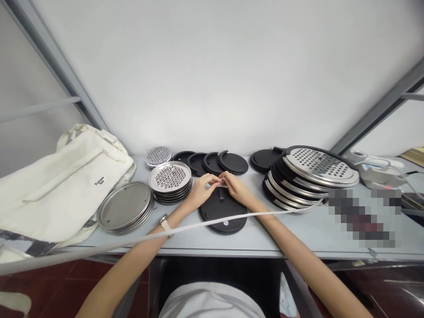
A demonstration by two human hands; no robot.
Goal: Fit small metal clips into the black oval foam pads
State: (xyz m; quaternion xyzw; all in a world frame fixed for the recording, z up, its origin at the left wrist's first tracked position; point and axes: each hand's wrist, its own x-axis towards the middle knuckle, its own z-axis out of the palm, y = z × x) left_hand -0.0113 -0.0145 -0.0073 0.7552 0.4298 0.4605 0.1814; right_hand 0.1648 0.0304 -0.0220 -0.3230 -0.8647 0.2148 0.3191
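Observation:
My left hand and my right hand meet fingertip to fingertip over the far edge of a black round disc lying flat on the grey table. Both hands pinch a tiny item between them, too small to make out. A watch sits on my left wrist. A white cable runs across my forearms and over the disc.
Left of the hands stand a stack of perforated steel discs and a stack of plain steel plates. A cream cloth bag lies far left. Black discs line the back wall. A tall leaning stack of steel-and-black discs stands right.

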